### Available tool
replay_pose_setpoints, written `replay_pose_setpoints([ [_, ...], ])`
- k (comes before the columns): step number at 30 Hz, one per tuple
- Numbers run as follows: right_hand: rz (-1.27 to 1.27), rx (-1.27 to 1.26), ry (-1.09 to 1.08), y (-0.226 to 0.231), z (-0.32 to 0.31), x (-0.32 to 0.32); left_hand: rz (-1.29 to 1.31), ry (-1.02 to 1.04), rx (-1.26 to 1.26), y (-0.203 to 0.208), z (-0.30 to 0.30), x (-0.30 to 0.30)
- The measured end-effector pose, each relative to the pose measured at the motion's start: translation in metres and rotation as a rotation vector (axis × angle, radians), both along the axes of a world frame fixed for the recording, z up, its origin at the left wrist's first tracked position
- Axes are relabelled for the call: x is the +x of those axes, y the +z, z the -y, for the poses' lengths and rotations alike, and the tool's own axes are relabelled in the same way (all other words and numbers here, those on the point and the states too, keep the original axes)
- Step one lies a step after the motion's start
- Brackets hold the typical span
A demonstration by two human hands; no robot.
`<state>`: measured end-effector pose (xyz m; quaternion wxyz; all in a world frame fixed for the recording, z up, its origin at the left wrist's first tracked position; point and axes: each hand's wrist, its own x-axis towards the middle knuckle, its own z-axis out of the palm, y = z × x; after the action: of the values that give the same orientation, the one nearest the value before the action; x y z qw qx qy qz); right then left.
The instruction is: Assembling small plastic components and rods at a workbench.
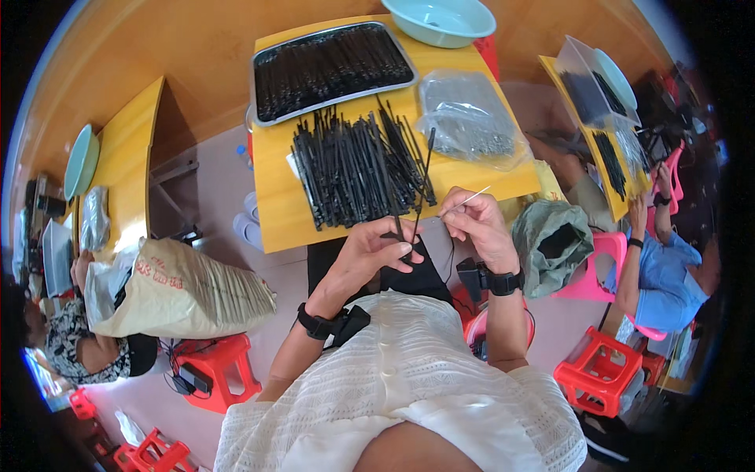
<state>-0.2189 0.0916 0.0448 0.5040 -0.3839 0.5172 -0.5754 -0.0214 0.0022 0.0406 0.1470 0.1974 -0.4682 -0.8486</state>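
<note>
My left hand [373, 250] is closed around a couple of thin black strips [425, 177], which stick up past the fingers toward the table. My right hand [478, 228], to its right, pinches a thin, pale, needle-like piece [476, 193] slanting up and right. Both hands are over the near edge of the yellow table [279, 224]. Just beyond them lies a loose pile of similar black strips [350, 169]. Behind that pile, a metal tray [267, 119] holds many more dark strips. Fingers partly hide the held ends.
A clear plastic bag [464, 110] of small parts lies right of the pile, with a pale green basin [440, 22] behind. Large sacks [189, 295] stand left, a grey-green bag [543, 259] right. Red stools [598, 374] and people at side tables [130, 169] flank me.
</note>
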Motion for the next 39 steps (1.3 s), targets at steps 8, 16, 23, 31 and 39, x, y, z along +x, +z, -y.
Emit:
replay_pose_setpoints([
  [8, 0.026, 0.047, 0.127, -0.001, 0.014, 0.020, -0.020, 0.009, 0.012, 0.002, 0.002, 0.004],
  [16, 0.015, 0.095, 0.037, 0.003, 0.012, 0.024, -0.009, -0.002, -0.007, -0.009, 0.002, 0.003],
  [23, 0.053, -0.003, -0.251, -0.005, 0.018, 0.020, 0.024, 0.115, -0.010, 0.000, 0.005, 0.001],
  [31, 0.272, -0.025, -0.185, -0.001, 0.028, 0.032, -0.027, 0.111, -0.111, 0.004, 0.006, -0.004],
  [39, 0.465, -0.057, -0.039, 0.000, 0.030, 0.038, -0.016, 0.155, -0.096, -0.001, 0.003, 0.000],
])
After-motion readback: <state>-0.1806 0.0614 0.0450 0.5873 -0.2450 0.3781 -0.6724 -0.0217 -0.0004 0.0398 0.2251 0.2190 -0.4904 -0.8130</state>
